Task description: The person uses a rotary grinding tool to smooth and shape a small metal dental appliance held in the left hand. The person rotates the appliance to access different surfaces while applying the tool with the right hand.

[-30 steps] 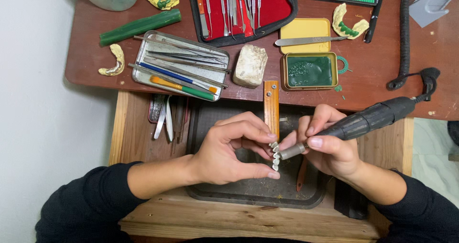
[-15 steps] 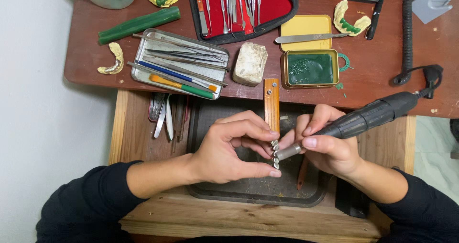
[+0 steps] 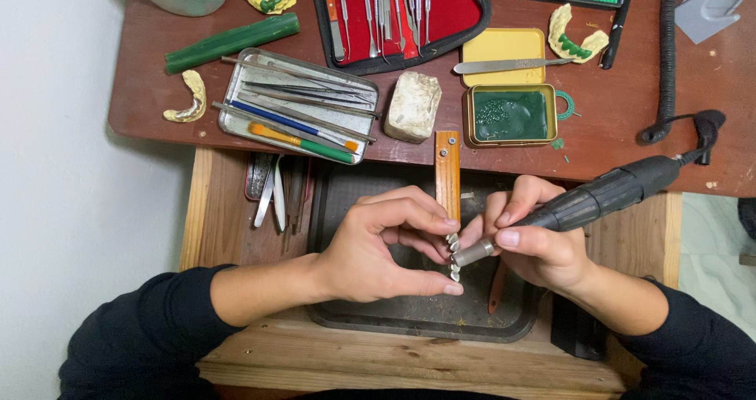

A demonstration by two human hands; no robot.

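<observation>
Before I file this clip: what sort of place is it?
Likely a dental lab bench: jaw casts, a red tool case, and a rotary handpiece in the right hand working on small teeth.

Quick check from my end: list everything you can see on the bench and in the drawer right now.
dental casts: four, yellowish, about the desk
wax stick: one, green, desk left
metal tray of tools: one, silver, desk
instrument case: one, red-lined, top
stone block: one, whitish, centre
tin: one, green-filled, lid behind
bench peg: one, wooden
drawer tray: one, dark
metal framework: one, silver, left hand
rotary handpiece: one, black, right hand
left hand: pinching
right hand: gripping
</observation>
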